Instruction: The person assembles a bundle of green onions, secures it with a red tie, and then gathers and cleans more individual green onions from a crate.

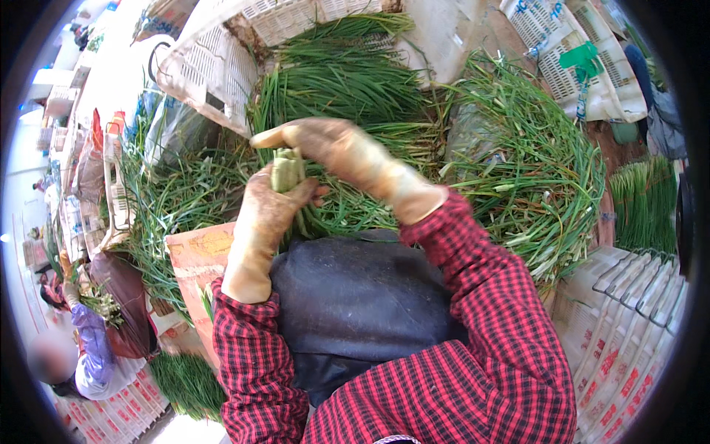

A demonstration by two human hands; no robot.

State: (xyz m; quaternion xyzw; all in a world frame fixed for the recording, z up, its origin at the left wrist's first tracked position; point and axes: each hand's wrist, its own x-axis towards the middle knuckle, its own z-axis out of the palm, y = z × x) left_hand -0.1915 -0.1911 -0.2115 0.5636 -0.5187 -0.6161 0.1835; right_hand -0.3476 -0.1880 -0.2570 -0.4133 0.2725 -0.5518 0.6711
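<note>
My left hand (268, 207), in a stained tan rubber glove, is closed round a bunch of chives (287, 172). The bunch stands roughly upright in front of me, its pale stem ends at the top and green leaves trailing below the fist. Over those stem ends my right hand (333, 148), gloved alike, lies with its fingers stretched to the left, a little blurred. Whether its palm touches the stems I cannot tell. Past both hands, a thick layer of green chives (340, 81) fills a white plastic crate (214, 78).
Loose leaves and trimmings (525, 170) are heaped to the right and left. A dark apron (355, 296) covers my lap, beside an orange-pink board (200, 255). White crates (621, 333) are stacked at lower right. Another person in a purple sleeve (92, 337) sits at left.
</note>
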